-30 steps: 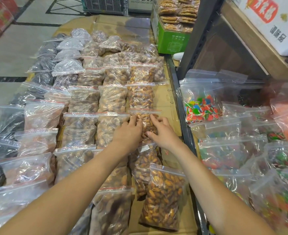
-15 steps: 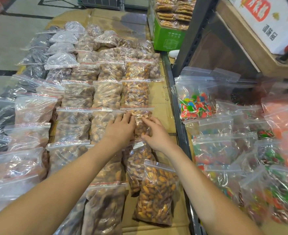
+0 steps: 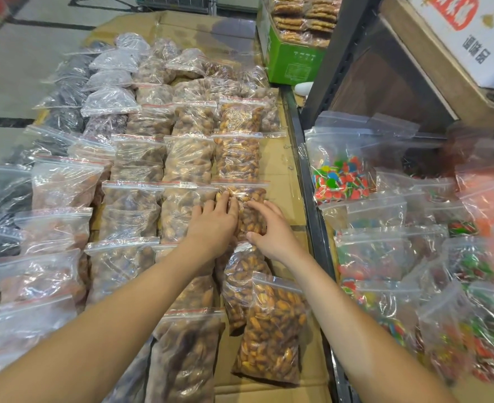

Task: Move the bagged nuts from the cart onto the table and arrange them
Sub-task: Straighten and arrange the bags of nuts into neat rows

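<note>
Clear zip bags of nuts lie in rows on a cardboard-covered table (image 3: 280, 170). Both hands rest on one bag of brown nuts (image 3: 251, 219) in the right-hand column. My left hand (image 3: 214, 219) lies flat on its left side, fingers spread. My right hand (image 3: 269, 225) presses its right side, thumb at the bag's lower edge. Behind it lies another bag of the same nuts (image 3: 237, 158). Nearer me, two more bags (image 3: 272, 330) overlap at an angle. No cart is in view.
Bags of dark dried goods (image 3: 65, 82) fill the table's left side. A black metal rail (image 3: 307, 181) runs along the right edge. Beyond it lie bags of coloured candy (image 3: 341, 175). A green box of biscuits (image 3: 292, 56) stands at the back.
Both hands stay on the same bag of brown nuts, shifting slightly over it. The camera has tilted a little; the bags on the table have not moved.
</note>
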The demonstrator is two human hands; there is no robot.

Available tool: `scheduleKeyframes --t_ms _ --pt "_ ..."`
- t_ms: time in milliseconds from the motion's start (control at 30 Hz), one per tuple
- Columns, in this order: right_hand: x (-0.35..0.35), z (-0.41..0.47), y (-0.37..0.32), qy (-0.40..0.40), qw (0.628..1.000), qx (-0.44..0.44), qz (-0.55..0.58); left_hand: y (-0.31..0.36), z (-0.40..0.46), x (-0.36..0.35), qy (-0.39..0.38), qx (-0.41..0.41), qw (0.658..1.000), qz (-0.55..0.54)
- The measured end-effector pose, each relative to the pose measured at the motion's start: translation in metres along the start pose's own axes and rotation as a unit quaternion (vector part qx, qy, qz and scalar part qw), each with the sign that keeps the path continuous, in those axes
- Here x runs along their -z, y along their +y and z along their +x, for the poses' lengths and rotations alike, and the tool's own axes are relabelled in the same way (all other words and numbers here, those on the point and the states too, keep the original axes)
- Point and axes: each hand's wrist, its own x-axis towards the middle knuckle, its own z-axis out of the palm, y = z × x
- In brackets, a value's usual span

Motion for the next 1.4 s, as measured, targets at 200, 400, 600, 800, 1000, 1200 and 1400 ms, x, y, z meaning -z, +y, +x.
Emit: scheduleKeyframes --t_ms 200,400,600,800,1000,1200,1400 --pt "0.001 -0.016 -0.004 0.01 1.0 0.012 0.009 -0.005 -0.013 0.015 0.016 -0.005 0.998 -0.058" --pt "-0.007 -0.055 0.006 0.079 0.997 0.007 -0.004 0.003 -0.059 0.008 0.094 0.007 0.992 -0.09" --pt "-0.009 -0.07 0.017 0.038 0.998 -0.04 0.031 0.033 -0.104 -0.023 0.091 0.004 0.984 -0.154" --pt "-0.01 -0.085 0.022 -0.025 0.998 -0.048 0.03 0.05 -0.109 -0.046 0.065 0.035 0.98 -0.183" --pt "-0.016 -0.093 0.024 -0.017 0.998 -0.045 0.041 0.056 -0.107 -0.061 0.072 0.003 0.978 -0.198" --pt "-0.025 -0.111 0.043 0.034 0.996 -0.023 0.077 0.054 -0.115 -0.06 0.104 -0.033 0.971 -0.215" --pt "-0.029 -0.111 0.042 0.031 0.997 -0.018 0.069 0.05 -0.117 -0.06 0.02 -0.024 0.972 -0.235"
